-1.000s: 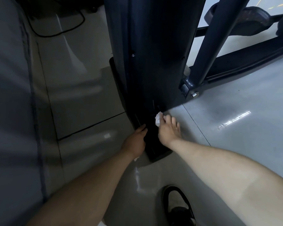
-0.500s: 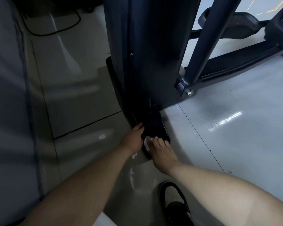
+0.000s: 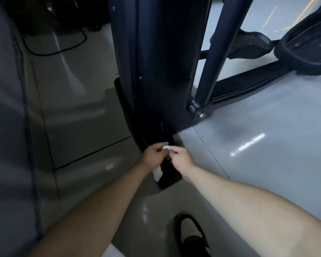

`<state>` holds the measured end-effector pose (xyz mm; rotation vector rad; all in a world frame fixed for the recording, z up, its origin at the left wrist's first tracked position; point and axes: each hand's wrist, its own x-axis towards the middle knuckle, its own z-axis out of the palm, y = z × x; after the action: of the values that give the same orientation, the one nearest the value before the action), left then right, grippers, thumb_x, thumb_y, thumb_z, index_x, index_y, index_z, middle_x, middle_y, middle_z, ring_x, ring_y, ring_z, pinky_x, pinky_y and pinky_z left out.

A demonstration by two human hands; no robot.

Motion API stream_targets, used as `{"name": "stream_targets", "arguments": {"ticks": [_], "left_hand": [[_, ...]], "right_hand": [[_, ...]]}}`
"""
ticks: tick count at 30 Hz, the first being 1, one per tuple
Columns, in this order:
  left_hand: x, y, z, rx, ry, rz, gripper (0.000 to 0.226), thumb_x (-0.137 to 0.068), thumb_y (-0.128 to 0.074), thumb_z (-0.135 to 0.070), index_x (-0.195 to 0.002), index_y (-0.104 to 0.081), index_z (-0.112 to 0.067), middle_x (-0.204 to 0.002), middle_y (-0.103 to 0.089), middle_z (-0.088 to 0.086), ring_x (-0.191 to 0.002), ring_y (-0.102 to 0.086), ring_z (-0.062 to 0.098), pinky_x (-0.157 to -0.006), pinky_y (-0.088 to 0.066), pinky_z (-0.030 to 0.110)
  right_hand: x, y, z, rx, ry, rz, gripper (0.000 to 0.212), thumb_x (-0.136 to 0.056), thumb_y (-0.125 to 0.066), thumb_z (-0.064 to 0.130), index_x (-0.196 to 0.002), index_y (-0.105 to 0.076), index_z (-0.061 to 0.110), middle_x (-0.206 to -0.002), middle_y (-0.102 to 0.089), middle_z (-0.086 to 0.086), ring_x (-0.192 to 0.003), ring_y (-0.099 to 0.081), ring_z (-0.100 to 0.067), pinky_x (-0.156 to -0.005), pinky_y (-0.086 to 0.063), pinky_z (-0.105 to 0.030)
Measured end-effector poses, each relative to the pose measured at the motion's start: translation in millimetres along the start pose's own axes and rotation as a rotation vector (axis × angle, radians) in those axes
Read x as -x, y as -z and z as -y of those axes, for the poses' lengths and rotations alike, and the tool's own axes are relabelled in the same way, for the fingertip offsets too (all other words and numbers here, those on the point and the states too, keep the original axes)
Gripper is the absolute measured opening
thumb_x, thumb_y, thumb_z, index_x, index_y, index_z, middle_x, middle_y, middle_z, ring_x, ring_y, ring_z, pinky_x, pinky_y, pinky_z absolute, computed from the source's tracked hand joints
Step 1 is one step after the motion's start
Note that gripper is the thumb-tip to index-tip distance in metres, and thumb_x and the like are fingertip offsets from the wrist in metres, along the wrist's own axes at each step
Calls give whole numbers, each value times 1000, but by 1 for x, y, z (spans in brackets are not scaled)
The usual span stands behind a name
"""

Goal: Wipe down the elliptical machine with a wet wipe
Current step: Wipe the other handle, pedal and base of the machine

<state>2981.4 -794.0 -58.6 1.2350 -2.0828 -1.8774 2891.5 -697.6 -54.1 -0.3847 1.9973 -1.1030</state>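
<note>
No longer rubbing the elliptical machine's base foot (image 3: 170,175), the right hand (image 3: 181,157) and left hand (image 3: 153,154) are together pinching the wet wipe (image 3: 166,147) just above it, probably refolding.

Only two arms + one foot of the person show. L forearm (image 3: 100,206): bare from the near edge up to the wrist, lying in shade. R forearm (image 3: 248,203): bare as well, looks thicker in the wide lens, w/ a soft shine along its top. L grip (image 3: 153,154) & R grip (image 3: 181,158): bare, short rounded fingers, smooth knuckles; nails too small to make out. Shoe (image 3: 191,236), near edge, right of centre: low sneaker, black trim round a paler toe panel, dark laces/tongue behind; heel cut off by the frame. Strip of pale cloth (image 3: 112,253) at the near edge btw the arms, can't tell what it belongs to.
</note>
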Motion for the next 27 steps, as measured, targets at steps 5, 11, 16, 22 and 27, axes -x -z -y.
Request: {"name": "stream_targets", "arguments": {"ticks": [5, 11, 16, 22, 27], "left_hand": [[13, -2, -45, 354, -23, -182, 16, -101, -59, -13, -99, -74, -20, -93, -75, -2, -83, -71, 11, -70, -57, 21], [27, -13, -98, 473, -96, -293, 23, -94, -50, -9, -71, -56, -8, -72, -57, -2, -66, -56, 8, -65, -48, 24], [32, -28, -139, 532, -81, -245, 17, -97, -60, -16, -90, -75, -14, -106, -74, -22, -96, -73, 8, -89, -60, 37], [38, -43, -185, 595, -114, -295, 19, -89, -53, -12, -73, -63, -14, -109, -70, -13, -93, -67, 15, -86, -54, 33], [45, -32, -213, 394, -340, -408, 29, -99, -51, -16, -78, -67, -29, -80, -69, -21, -78, -62, -1, -76, -49, 19]], "right_hand": [[12, 12, 45, -396, -82, 80, 23, -101, -57, 10, -117, -60, 26, -111, -73, -8, -97, -71, -22, -94, -59, -43], [26, 21, 82, -415, -60, 115, 44, -97, -54, -2, -133, -49, 23, -115, -70, -12, -98, -72, -21, -75, -59, -32], [30, 53, 112, -377, 37, 40, 29, -102, -57, 16, -129, -59, 25, -112, -75, -2, -104, -72, -15, -77, -61, -32], [40, 72, 136, -528, -44, 5, 19, -102, -55, 26, -110, -73, 21, -108, -77, -5, -102, -74, -21, -93, -59, -40], [44, 106, 152, -151, 143, -301, 23, -99, -43, 31, -96, -62, 19, -89, -66, -3, -83, -61, -22, -72, -50, -36]]}}
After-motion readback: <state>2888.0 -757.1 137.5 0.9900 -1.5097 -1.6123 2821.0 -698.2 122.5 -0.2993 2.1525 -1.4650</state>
